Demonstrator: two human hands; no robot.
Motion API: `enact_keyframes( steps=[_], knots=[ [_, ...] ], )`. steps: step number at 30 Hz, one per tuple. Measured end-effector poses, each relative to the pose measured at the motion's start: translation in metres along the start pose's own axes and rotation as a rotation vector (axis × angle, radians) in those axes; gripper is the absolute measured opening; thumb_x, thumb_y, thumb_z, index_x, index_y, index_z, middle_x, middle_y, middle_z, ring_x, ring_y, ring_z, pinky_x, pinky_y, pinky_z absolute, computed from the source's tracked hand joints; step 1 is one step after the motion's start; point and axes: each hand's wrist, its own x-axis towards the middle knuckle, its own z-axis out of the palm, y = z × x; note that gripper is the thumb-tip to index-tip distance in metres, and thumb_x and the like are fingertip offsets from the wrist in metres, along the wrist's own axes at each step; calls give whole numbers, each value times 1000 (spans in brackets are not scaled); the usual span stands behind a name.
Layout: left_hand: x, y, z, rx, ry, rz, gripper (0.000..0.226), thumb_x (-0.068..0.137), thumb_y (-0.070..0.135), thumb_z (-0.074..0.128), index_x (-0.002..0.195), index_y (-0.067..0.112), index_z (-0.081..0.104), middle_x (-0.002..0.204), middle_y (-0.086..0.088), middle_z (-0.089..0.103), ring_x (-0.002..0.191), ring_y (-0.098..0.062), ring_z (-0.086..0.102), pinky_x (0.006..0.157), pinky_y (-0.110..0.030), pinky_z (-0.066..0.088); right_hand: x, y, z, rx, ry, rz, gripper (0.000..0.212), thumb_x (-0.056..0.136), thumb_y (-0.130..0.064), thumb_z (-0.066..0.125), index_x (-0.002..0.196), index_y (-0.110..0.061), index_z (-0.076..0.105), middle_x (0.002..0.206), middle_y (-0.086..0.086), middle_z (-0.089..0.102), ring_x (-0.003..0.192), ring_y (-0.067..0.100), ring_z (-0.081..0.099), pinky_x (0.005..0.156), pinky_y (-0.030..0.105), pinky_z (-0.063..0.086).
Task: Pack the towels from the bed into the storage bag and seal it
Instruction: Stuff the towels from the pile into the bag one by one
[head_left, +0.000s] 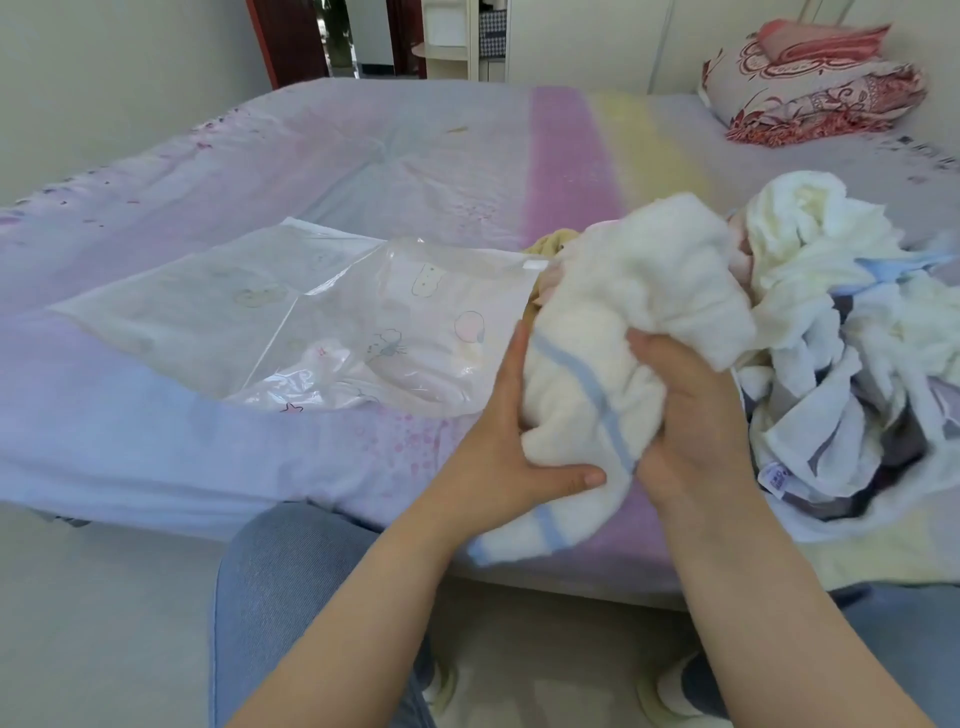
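A bunched white towel with blue stripes (613, 332) is held above the bed's near edge between both hands. My left hand (514, 447) grips its left side, thumb hooked under the bundle. My right hand (685, 415) grips its right side, fingers buried in the cloth. A clear plastic storage bag (291, 322) with cartoon prints lies flat on the bed to the left, its mouth end lifted and crumpled beside the towel. A heap of several white, blue and dark towels (841, 332) lies on the bed to the right.
The bed (363, 171) has a pastel striped sheet. Folded red-patterned bedding (810, 88) sits at the far right corner. A yellowish cloth (553, 243) peeks out behind the held towel. My knees and slippered feet are below, on the pale floor.
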Motion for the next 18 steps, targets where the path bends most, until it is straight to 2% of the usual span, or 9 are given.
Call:
enact_keyframes(
  steps=[1,2,4,5,8,10,12,14,18],
  knots=[
    [0,-7,2,27,-108,-25,92,85,4,64,151,41,11,147,8,45,123,-4,50,100,-32,48,5,-4,-7,39,17,41,42,82,-2,57,124,1,57,119,15,66,109,27,65,79,37,57],
    [0,-6,1,73,15,-33,82,87,2,58,148,43,22,135,12,55,111,6,53,93,-18,47,8,-8,-15,35,19,75,44,81,-3,58,124,-2,58,120,14,66,112,27,64,83,38,57],
    [-13,3,-8,44,688,21,62,83,16,52,119,65,42,108,36,60,94,22,51,81,1,38,12,-10,-32,-108,-15,165,48,75,-8,64,122,-8,60,119,7,69,113,23,64,84,33,57],
    [-19,-2,-13,-35,830,63,50,81,20,49,104,64,51,98,38,62,92,23,53,79,-1,41,11,-8,-38,-198,-42,219,53,72,-14,70,124,-13,60,120,3,69,115,22,63,85,32,56],
    [-26,2,-19,-328,838,37,34,81,16,51,90,45,67,89,23,72,90,6,64,76,-20,52,2,5,-47,-237,-205,379,81,58,-40,87,130,-21,57,129,0,64,121,20,59,98,40,51],
    [-23,16,-16,-356,663,-23,31,88,8,55,94,37,65,87,18,71,86,4,65,75,-15,51,-7,19,-44,-43,-214,467,75,41,-47,93,109,-22,73,115,4,71,105,18,68,84,35,57],
    [-28,21,0,-169,551,-209,32,88,-3,57,105,25,55,89,17,61,78,5,58,68,-5,47,-13,29,-34,-26,-196,476,69,28,-46,96,91,-22,78,103,3,75,93,15,72,70,29,59],
    [-35,14,1,202,597,-337,40,86,7,61,123,17,49,111,6,54,90,-9,49,82,-16,45,-10,33,-28,-95,-146,449,69,35,-38,95,99,-21,74,105,1,74,93,13,72,68,25,58],
    [-69,-12,-26,504,799,-180,49,83,40,66,131,36,53,128,11,40,109,-8,32,93,-15,25,9,17,-27,-336,-152,320,48,71,-19,69,118,-10,63,113,3,72,104,15,68,81,24,57]
  ],
)
